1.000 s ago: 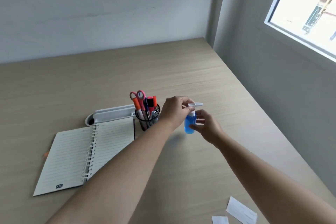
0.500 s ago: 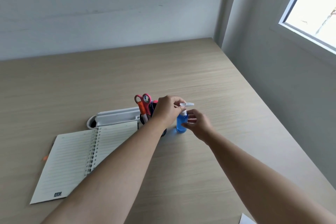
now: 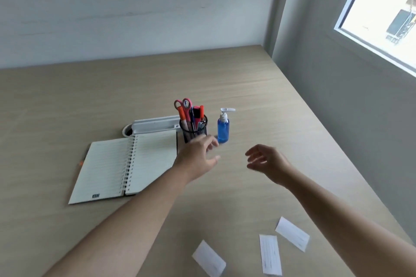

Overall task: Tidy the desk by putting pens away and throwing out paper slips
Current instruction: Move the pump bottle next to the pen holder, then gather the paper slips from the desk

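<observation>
A black mesh pen cup (image 3: 194, 130) stands mid-desk, filled with pens, markers and pink-handled scissors (image 3: 183, 105). Right beside it a small blue pump bottle (image 3: 223, 128) stands upright on the desk. My left hand (image 3: 198, 157) hovers just in front of the cup, fingers apart and empty. Further right, my right hand (image 3: 269, 163) is also empty with its fingers spread, a little short of the bottle. Three white paper slips lie near the front edge: one slip (image 3: 209, 258), a second slip (image 3: 270, 254) and a third slip (image 3: 292, 233).
An open spiral notebook (image 3: 126, 166) lies left of the cup, with a white desk tray (image 3: 155, 125) behind it. An orange tip (image 3: 81, 163) pokes out under the notebook's left edge. Walls bound the desk at the back and right.
Both hands held the blue bottle and set it down beside the pen cup. They have let go and drawn back toward me, open. The view has tilted down, showing the paper slips.
</observation>
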Demonstrator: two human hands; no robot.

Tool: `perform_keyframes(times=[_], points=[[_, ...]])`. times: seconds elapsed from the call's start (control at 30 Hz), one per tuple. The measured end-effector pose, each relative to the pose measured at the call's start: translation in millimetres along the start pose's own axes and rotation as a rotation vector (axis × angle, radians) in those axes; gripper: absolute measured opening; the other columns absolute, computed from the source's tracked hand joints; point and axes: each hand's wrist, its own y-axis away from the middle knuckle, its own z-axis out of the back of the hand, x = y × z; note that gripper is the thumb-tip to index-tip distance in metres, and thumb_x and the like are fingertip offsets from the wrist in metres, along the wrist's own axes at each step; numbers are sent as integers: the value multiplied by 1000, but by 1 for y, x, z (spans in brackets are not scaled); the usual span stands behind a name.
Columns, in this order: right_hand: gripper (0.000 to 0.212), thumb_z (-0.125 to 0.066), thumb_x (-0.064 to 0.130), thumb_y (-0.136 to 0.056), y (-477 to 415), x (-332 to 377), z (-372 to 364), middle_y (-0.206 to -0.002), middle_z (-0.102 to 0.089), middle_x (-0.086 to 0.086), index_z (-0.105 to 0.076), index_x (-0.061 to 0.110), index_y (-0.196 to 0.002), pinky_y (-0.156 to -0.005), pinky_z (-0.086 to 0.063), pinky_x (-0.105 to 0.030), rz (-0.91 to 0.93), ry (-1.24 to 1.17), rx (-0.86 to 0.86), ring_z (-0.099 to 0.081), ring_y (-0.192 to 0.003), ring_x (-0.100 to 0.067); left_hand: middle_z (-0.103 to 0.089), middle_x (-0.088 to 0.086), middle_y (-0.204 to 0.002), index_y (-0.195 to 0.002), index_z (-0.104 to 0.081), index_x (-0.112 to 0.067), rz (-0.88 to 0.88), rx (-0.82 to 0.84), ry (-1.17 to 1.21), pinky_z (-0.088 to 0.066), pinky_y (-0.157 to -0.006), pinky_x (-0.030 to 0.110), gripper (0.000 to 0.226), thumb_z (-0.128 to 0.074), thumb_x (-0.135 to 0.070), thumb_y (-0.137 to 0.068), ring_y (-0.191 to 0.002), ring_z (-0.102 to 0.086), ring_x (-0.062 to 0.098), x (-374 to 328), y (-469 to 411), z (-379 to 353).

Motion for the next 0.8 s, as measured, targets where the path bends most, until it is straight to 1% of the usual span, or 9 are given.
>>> perform_keyframes(times=[0.03,0.13,0.2,0.3,0.37,0.5,0.63,0.7,0.8], points=[[24,-74,4,-74,18,-6,-3,-81,-62,3,-61,22,-84,-61,-47,-11,-2,48,53,-58,-75,-15,-54,-9,-94,-104,-60,-23,12,97,-24,-49,-80,27,31,-71,-33,-78,-88,-57,12,2,19,-7],[30,-77,11,-72,60,-30,-15,-85,-61,7,-57,33,-81,-77,-52,-29,-26,219,173,-59,-83,-16,-57,-7,-112,-113,-55,-29,20,366,-127,-49,-91,31,46,-72,-44,-73,-105,-57,13,8,67,-28],[31,-78,18,-71,83,-42,-22,-100,-62,5,-60,29,-93,-81,-49,-28,-37,335,212,-58,-92,-15,-54,-7,-122,-120,-51,-32,5,493,-211,-45,-96,32,61,-75,-50,-67,-116,-52,15,10,93,-41],[51,-77,27,-70,112,-54,-30,-121,-55,4,-55,26,-116,-84,-41,-26,-19,525,287,-50,-108,-17,-47,-7,-132,-131,-45,-34,-41,595,-338,-35,-103,34,82,-81,-51,-59,-126,-43,15,13,120,-54],[62,-76,32,-67,130,-62,-34,-130,-49,7,-48,32,-122,-86,-42,-29,11,663,309,-43,-115,-18,-42,-7,-137,-133,-43,-34,-75,630,-412,-33,-105,35,88,-83,-50,-57,-128,-40,16,16,133,-60],[77,-75,38,-65,149,-73,-44,-138,-42,11,-37,35,-132,-86,-37,-27,68,813,239,-39,-123,-19,-39,-9,-139,-131,-46,-35,-90,590,-456,-35,-100,36,78,-81,-43,-61,-129,-40,16,19,143,-66],[79,-77,37,-65,147,-70,-46,-134,-47,9,-37,34,-133,-87,-36,-25,67,819,208,-41,-122,-18,-49,-9,-130,-116,-58,-30,-103,546,-431,-36,-97,33,51,-78,-36,-70,-123,-45,15,16,143,-68],[81,-78,35,-64,144,-67,-48,-132,-49,8,-37,33,-132,-83,-34,-23,60,831,222,-43,-119,-18,-50,-8,-129,-112,-60,-27,-113,543,-434,-36,-96,32,44,-78,-34,-71,-122,-45,15,15,142,-70],[86,-81,32,-60,139,-64,-50,-127,-51,3,-34,33,-133,-87,-39,-28,24,847,251,-44,-116,-20,-50,-7,-127,-109,-60,-25,-107,540,-426,-36,-96,33,42,-78,-32,-72,-121,-45,15,15,142,-73]])
